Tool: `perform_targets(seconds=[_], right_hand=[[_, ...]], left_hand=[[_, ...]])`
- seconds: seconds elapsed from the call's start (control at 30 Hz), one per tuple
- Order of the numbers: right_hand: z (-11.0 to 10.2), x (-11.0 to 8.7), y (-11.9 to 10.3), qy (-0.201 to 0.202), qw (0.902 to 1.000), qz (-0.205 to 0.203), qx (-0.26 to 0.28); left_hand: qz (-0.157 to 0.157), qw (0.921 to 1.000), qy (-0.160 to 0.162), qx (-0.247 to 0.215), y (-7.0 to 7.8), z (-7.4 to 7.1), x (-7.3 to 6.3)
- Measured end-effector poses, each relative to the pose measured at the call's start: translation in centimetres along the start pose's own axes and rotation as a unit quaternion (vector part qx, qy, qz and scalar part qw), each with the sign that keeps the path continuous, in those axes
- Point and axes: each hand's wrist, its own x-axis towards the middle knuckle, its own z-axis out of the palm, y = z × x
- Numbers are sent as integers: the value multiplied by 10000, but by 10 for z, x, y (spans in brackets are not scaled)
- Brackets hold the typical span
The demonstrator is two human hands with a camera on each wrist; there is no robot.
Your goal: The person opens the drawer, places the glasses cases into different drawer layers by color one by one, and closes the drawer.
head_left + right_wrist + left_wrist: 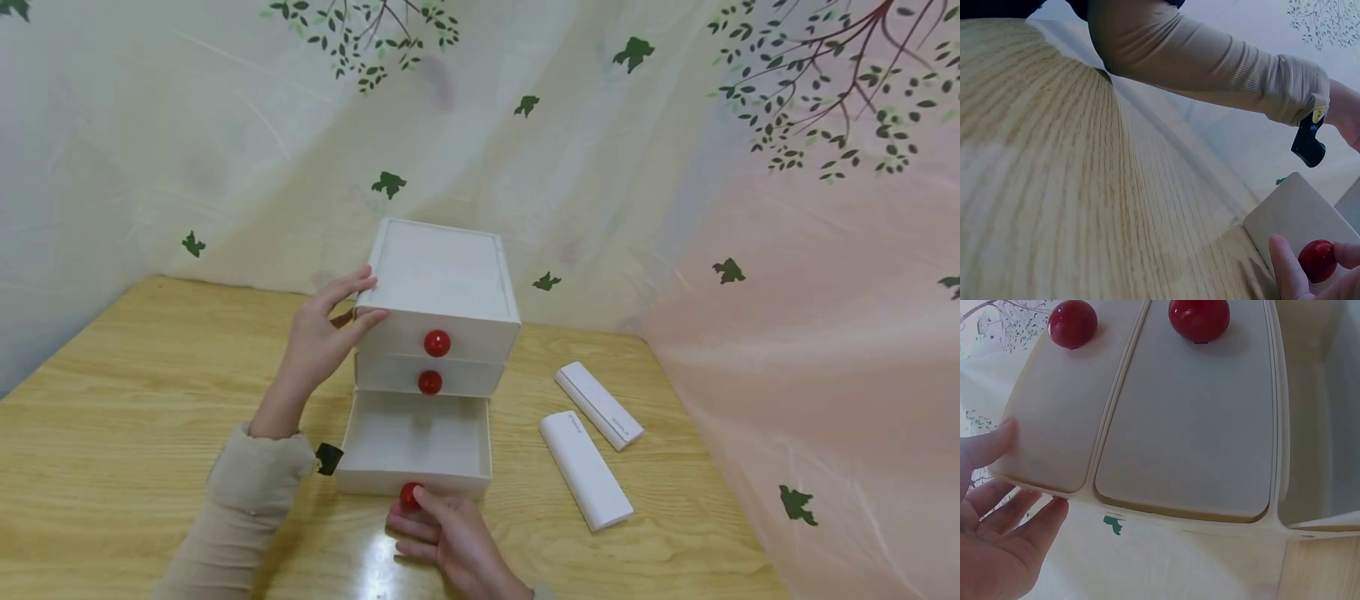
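Observation:
A small white drawer cabinet with red round knobs stands on the table, its bottom drawer pulled out and bare inside. The two upper drawers are closed. My left hand holds the cabinet's upper left corner. In the left wrist view, its thumb lies against the front and its fingers against the side. My right hand pinches the bottom drawer's red knob between thumb and fingers. The right wrist view also has this knob between the fingertips.
Two white flat oblong cases lie on the wooden table, right of the cabinet. Behind hangs a pale cloth printed with leaves and branches. A small black device is at my left sleeve.

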Motion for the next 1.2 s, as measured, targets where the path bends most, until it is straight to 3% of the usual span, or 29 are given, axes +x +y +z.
perform_targets(seconds=[0.7, 0.97, 1.2], right_hand=[[-2, -14, 7, -398, 9985, 375, 41], [-1, -18, 4, -266, 9950, 960, -24], [-4, -21, 6, -202, 9952, 962, -14]], left_hand=[[131, 9999, -92, 56, -6, -3, 4], [169, 9998, -79, 35, -7, -4, 5], [189, 9998, -81, 30, -7, -4, 6]])
